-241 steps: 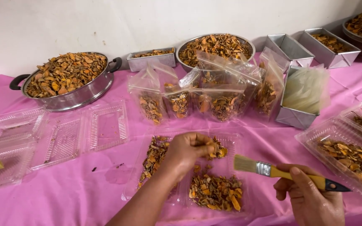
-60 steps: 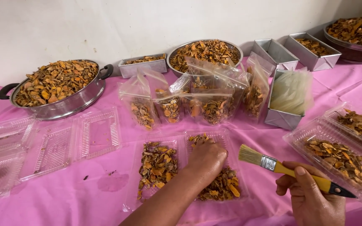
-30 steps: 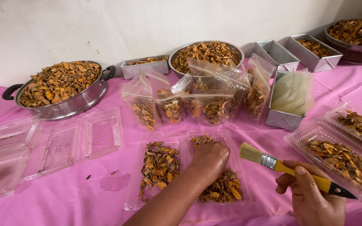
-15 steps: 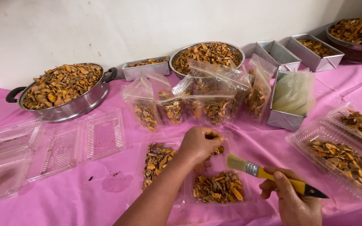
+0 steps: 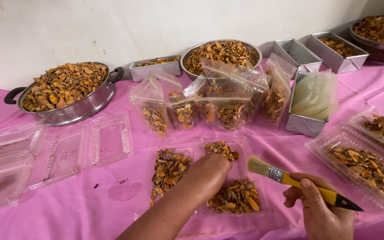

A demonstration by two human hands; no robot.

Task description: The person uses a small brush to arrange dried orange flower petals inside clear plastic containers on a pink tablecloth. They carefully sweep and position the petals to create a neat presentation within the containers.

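Closest in, the right hand (image 5: 318, 209) is wrapped around a yellow-handled paintbrush (image 5: 296, 182), bristles pointing left and hovering over the pink tablecloth (image 5: 90, 213). Left hand (image 5: 212, 166) is pushed down into the dried orange chips in an open clear clamshell tray (image 5: 201, 182), right by the bristles; fingers are buried, so can't tell if it's grabbing any. Behind that, a row of half-filled zip bags (image 5: 214, 104), then a big steel pot (image 5: 65, 93) heaped with chips at back left.

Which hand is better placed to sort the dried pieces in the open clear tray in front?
Probably the left hand: it is empty and already rests on the dried pieces in the clear tray. The right hand holds the yellow-handled brush beside it.
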